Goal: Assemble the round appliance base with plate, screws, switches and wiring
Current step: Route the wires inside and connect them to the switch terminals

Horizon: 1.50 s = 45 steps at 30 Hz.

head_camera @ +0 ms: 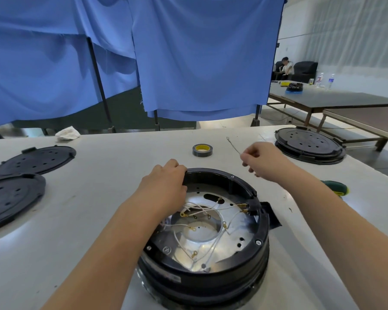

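Observation:
The round black appliance base [261, 247] stands open side up on the white table, right in front of me. Inside it lies a shiny metal plate [202, 237] crossed by several white wires [215, 242] with brass ring terminals. My left hand [166, 182] grips the base's far-left rim, fingers curled over the edge. My right hand [262, 161] hovers above the table beyond the base's far-right side. It pinches a thin loose wire [233, 146] whose free end, with a small ring, points up and to the left.
A roll of black tape [202, 150] sits beyond the base. Two black round cover plates [35, 161] [8, 199] lie at the left, and another closed base [309, 145] at the far right. A green-handled screwdriver [335, 187] lies right of my right forearm. Blue cloth screens [188, 52] hang behind.

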Available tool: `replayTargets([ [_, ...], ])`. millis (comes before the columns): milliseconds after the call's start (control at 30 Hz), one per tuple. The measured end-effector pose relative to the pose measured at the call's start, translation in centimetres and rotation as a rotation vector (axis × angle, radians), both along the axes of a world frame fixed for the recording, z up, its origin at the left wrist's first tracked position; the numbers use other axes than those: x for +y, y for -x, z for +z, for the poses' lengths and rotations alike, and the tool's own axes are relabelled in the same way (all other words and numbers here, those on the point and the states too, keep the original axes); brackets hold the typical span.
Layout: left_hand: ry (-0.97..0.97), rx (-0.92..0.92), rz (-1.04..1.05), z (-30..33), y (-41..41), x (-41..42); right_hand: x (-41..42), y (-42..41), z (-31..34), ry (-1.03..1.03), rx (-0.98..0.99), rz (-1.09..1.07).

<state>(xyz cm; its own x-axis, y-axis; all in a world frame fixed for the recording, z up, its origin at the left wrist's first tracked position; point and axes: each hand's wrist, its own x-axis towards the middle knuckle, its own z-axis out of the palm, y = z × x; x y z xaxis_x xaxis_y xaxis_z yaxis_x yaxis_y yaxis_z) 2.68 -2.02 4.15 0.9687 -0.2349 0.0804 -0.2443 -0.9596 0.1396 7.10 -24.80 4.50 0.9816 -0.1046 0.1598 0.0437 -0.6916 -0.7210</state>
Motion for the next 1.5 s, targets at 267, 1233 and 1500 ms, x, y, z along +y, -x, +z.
replayTargets([
  [267,-0.101,0.041,0.066,1.3,1.4,-0.9,4.0,4.9,-0.5,-0.191,-0.177,0.265],
  [1233,0.718,-0.045,-0.104,0.2,0.7,-2.4,4.2,5.9,-1.2,-0.524,-0.160,0.244],
  [1500,0.897,0.094,-0.097,0.4,0.6,-2.5,4.0,6.2,-1.0,-0.550,-0.134,0.283],
])
